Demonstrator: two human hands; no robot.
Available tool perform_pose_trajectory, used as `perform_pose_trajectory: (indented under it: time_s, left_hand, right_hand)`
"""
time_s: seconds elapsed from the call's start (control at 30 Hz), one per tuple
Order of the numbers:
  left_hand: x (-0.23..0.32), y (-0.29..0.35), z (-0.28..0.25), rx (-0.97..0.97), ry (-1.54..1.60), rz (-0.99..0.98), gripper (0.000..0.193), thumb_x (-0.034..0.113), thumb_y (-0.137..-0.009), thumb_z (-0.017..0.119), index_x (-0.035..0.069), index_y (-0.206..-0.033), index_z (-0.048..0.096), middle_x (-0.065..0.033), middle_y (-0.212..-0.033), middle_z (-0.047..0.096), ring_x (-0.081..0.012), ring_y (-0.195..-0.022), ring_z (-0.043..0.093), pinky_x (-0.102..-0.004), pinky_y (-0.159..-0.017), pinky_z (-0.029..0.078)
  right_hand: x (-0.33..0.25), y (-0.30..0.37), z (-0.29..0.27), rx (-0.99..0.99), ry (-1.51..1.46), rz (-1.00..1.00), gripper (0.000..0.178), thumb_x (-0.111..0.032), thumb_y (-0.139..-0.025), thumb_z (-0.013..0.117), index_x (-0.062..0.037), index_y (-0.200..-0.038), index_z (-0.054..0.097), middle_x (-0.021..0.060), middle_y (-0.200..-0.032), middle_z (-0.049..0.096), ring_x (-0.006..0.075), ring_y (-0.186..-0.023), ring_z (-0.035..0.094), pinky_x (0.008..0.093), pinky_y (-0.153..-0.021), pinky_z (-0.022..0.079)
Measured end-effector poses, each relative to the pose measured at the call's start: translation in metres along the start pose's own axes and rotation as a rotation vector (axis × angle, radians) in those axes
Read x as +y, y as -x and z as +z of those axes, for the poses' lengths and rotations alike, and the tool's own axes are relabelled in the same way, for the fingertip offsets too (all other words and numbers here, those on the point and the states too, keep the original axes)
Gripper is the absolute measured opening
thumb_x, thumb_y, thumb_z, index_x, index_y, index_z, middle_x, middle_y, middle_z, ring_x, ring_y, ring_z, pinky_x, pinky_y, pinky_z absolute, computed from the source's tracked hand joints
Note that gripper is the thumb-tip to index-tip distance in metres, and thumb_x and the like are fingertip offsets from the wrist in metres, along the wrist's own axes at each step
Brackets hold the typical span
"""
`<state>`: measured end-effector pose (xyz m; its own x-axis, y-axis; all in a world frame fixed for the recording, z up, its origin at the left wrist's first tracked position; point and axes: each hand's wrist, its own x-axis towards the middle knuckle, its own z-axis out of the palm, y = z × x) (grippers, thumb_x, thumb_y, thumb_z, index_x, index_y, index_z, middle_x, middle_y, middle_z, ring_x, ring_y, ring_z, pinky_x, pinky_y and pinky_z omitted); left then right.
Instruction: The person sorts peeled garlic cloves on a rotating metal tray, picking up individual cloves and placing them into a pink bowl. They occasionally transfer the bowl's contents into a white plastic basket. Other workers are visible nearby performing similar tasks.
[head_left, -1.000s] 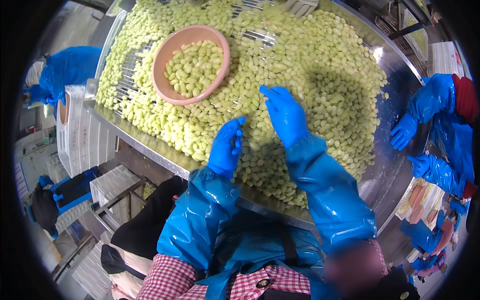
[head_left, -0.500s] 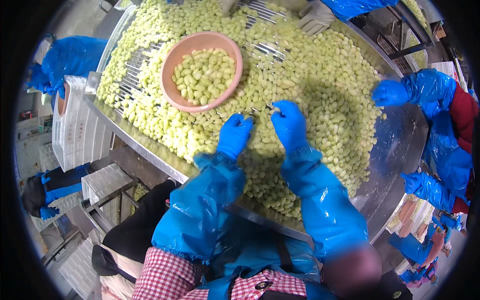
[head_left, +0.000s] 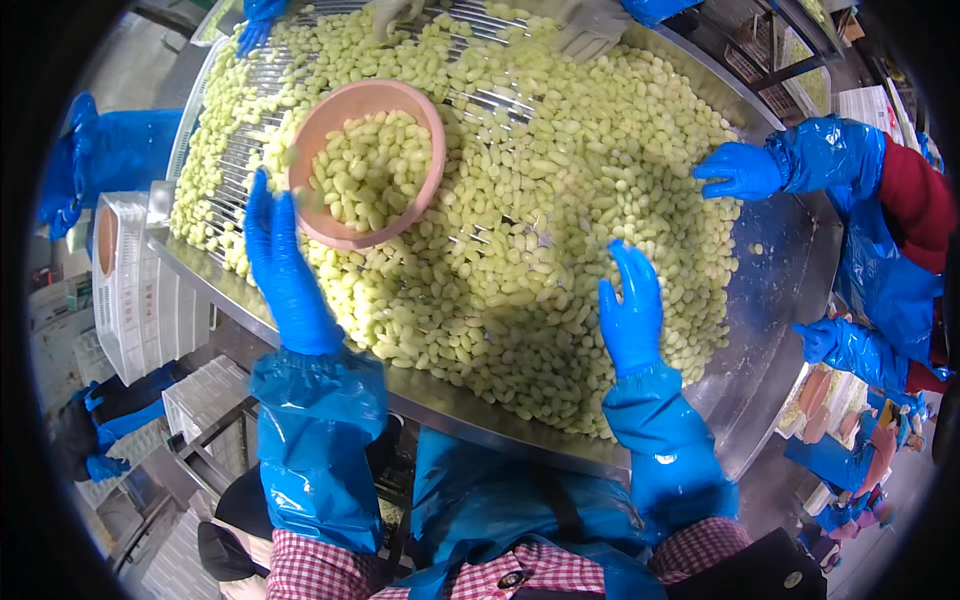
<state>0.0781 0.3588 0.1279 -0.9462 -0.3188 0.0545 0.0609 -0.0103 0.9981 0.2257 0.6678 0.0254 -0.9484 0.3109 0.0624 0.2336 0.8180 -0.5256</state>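
Observation:
Pale green oval fruits, like grapes (head_left: 560, 200), lie in a thick layer over the metal table. A pink round bowl (head_left: 437, 165) stands among them, partly filled with the same fruits. My left hand (head_left: 290, 275), in a blue glove, is beside the bowl's lower left rim, fingers stretched upward and holding nothing that I can see. A small blur shows just above its fingertips, at the rim. Over the grapes to the right, my right hand (head_left: 633, 305), also gloved in blue, has its fingers apart with nothing visible in them.
The metal table's rim (head_left: 470, 405) runs in front of me. A co-worker's blue-gloved hand (head_left: 740, 172) reaches in from the right; a pale-gloved hand (head_left: 592, 27) works at the far side. White crates (head_left: 145, 290) are stacked at the left.
My hands, close together over the grapes with fingers curled before, have moved apart. The left went toward the bowl, the right went right and nearer; both sets of fingers straightened.

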Motion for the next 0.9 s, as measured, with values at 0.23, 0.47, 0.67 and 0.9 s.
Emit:
perform_pose_trajectory:
  time_s: [0.23,0.47,0.67,0.9]
  left_hand:
    - [-0.091,0.018,0.126,-0.447,-1.043,0.544,0.045,0.004,-0.081,0.061,0.007,-0.126,0.058,-0.0204,-0.131,0.055,-0.0392,-0.111,0.058,-0.0446,-0.092,0.050]
    - [-0.178,-0.038,0.143,-0.680,-1.252,0.203,0.016,0.005,-0.081,0.061,0.003,-0.097,0.062,-0.0230,-0.100,0.063,-0.0436,-0.094,0.062,-0.0478,-0.077,0.051]
    - [-0.199,-0.041,0.141,-0.212,-0.936,0.132,0.022,0.005,-0.079,0.063,0.001,-0.101,0.062,-0.0258,-0.099,0.063,-0.0445,-0.093,0.062,-0.0496,-0.078,0.051]
    - [-0.193,-0.038,0.128,-0.524,-1.303,0.160,0.026,0.022,-0.089,0.060,0.006,-0.110,0.061,-0.0213,-0.106,0.064,-0.0413,-0.095,0.063,-0.0489,-0.081,0.051]
  right_hand:
    - [-0.026,0.040,-0.015,-0.322,0.124,0.018,0.051,-0.014,-0.091,0.063,-0.0205,-0.141,0.051,0.0200,-0.151,0.035,0.0359,-0.135,0.041,0.0404,-0.108,0.039]
    - [0.026,-0.079,0.020,-0.023,-0.264,-0.073,0.029,-0.012,-0.094,0.058,-0.0163,-0.122,0.065,0.0103,-0.121,0.062,0.0314,-0.102,0.063,0.0401,-0.088,0.051]
    - [0.036,-0.109,0.044,-0.226,-0.030,0.009,0.022,-0.019,-0.087,0.064,-0.0144,-0.108,0.066,0.0140,-0.108,0.063,0.0361,-0.093,0.064,0.0431,-0.079,0.053]
    - [0.027,-0.090,0.032,-0.107,-0.119,0.036,0.018,-0.024,-0.091,0.057,-0.0161,-0.105,0.064,0.0119,-0.103,0.065,0.0354,-0.088,0.064,0.0441,-0.075,0.053]
